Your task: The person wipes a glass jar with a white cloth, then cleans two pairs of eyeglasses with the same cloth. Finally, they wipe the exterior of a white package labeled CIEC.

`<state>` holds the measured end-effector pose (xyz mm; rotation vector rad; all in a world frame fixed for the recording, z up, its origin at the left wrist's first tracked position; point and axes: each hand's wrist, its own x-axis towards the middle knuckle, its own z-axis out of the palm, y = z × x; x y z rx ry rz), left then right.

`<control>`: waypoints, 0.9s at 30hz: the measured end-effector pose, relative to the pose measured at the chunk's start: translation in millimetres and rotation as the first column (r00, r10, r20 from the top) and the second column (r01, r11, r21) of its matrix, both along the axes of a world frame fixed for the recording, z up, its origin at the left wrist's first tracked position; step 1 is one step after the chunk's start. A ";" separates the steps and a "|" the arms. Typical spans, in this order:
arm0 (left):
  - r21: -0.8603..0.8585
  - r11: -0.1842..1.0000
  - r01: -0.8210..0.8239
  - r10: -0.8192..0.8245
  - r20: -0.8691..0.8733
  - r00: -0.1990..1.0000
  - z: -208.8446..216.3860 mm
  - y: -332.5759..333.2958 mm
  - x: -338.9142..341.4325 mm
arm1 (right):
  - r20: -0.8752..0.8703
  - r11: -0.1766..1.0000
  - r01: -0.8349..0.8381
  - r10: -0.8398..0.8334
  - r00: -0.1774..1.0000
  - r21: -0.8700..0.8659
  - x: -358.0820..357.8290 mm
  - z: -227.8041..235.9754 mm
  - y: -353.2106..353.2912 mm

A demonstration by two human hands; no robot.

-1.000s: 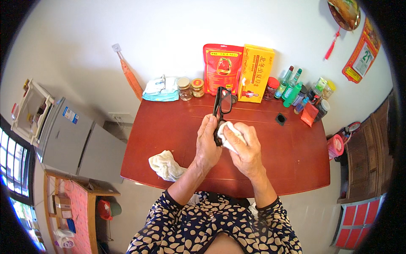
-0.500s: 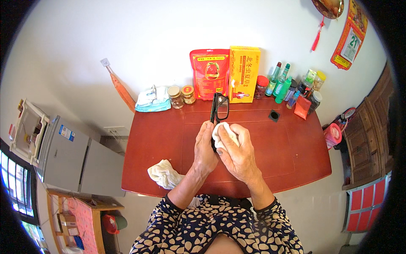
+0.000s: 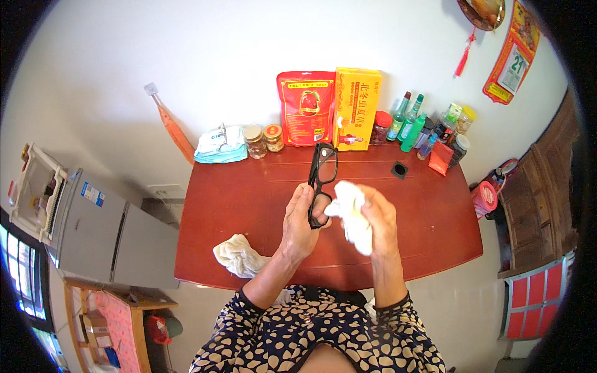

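Note:
A pair of black-framed glasses (image 3: 316, 174) is held upright above the table by my left hand (image 3: 297, 221), whose fingers grip the frame near its lower lens. One lens points up and away from me. My right hand (image 3: 380, 221) pinches a crumpled white cloth (image 3: 353, 214), just right of the lower lens and apart from it. Part of the cloth hangs down in front of the palm. Another off-white cloth (image 3: 241, 255) lies bunched on the table beside my left forearm.
Along the back of the red-brown table (image 3: 423, 230) stand a red pouch (image 3: 308, 109), a yellow box (image 3: 357, 109), jars (image 3: 255, 142) and several bottles (image 3: 413, 130). Folded packs (image 3: 221, 146) lie at the back left. A grey fridge (image 3: 93, 217) stands left of the table.
My right hand has drawn the cloth off the glasses and moved right, uncovering the lower lens. My left hand keeps its hold on the frame.

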<state>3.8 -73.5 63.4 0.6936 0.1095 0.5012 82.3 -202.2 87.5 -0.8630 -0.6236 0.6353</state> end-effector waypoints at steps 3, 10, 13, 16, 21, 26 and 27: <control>0.072 0.997 0.006 -0.006 -0.005 1.000 -1.8 -4.2 -5.4 | -0.109 0.995 0.058 -0.049 0.993 0.084 8.7 -10.7 10.9; 0.063 0.992 -0.105 0.109 -0.059 0.992 4.1 -15.0 -4.1 | -0.039 0.989 0.137 -0.135 0.990 0.057 -7.8 -12.1 27.0; 0.094 0.979 -0.180 0.184 -0.026 0.983 3.3 -8.8 -4.7 | -0.114 0.991 0.109 -0.101 0.988 0.074 -2.8 -17.1 27.5; 0.086 0.957 -0.276 0.283 -0.084 0.956 -1.2 -6.6 -4.5 | -0.141 0.997 0.075 -0.069 0.988 0.035 -1.4 -15.7 26.1; 0.237 0.928 -0.288 0.321 -0.116 0.940 -12.6 -8.3 1.6 | 0.165 0.989 0.084 -0.063 0.984 -0.123 -4.6 -39.3 30.1; 0.231 0.930 -0.286 0.318 -0.116 0.941 -11.6 -0.1 -2.5 | 0.356 0.982 0.087 -0.021 0.934 -0.170 -11.2 -27.9 23.4; 0.206 0.938 -0.280 0.308 -0.124 0.943 -8.1 -0.3 -2.9 | 0.526 0.963 0.180 -0.050 0.849 -0.199 -12.4 -26.3 21.8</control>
